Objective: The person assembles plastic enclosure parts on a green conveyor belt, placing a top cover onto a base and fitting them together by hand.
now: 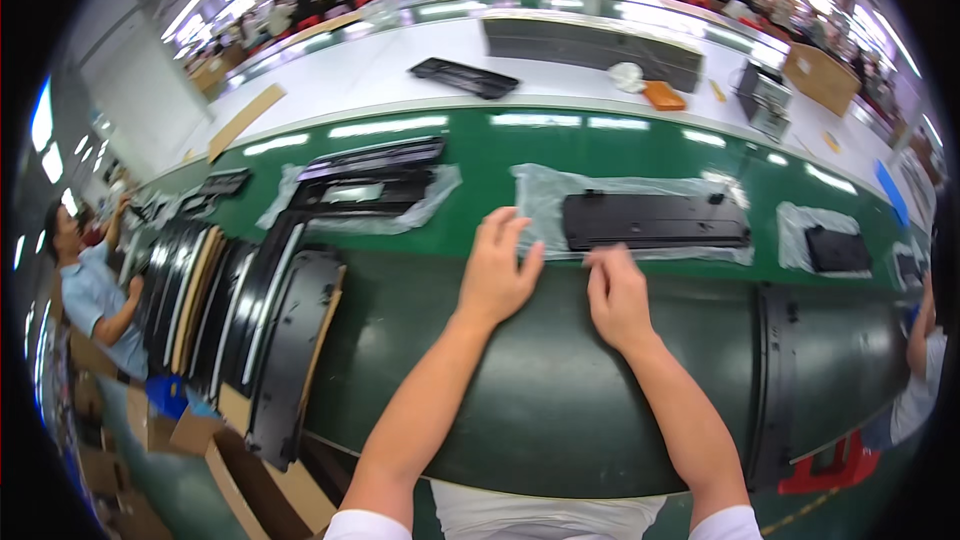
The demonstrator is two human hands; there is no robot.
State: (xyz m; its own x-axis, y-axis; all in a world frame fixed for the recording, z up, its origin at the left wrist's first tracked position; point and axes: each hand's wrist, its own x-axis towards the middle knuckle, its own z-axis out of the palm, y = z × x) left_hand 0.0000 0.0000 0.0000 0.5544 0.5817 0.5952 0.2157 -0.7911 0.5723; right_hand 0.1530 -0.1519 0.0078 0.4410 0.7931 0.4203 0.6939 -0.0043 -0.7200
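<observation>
A long black plastic panel (655,221) lies on a translucent wrapping sheet (540,202) on the green surface ahead of me. My left hand (497,268) is at the sheet's near left corner, fingers stretched and thumb apart, holding nothing. Whether its fingertips touch the sheet I cannot tell. Close to the panel's near edge, my right hand (620,298) has its fingers curled in, the tips slightly blurred. Anything inside those fingers is hidden.
Black panels (290,350) stand in a row at left, beside an open cardboard box (265,485). More wrapped parts (365,190) lie far left and a small one (838,248) at right. One long black piece (772,380) lies right. People stand at both sides.
</observation>
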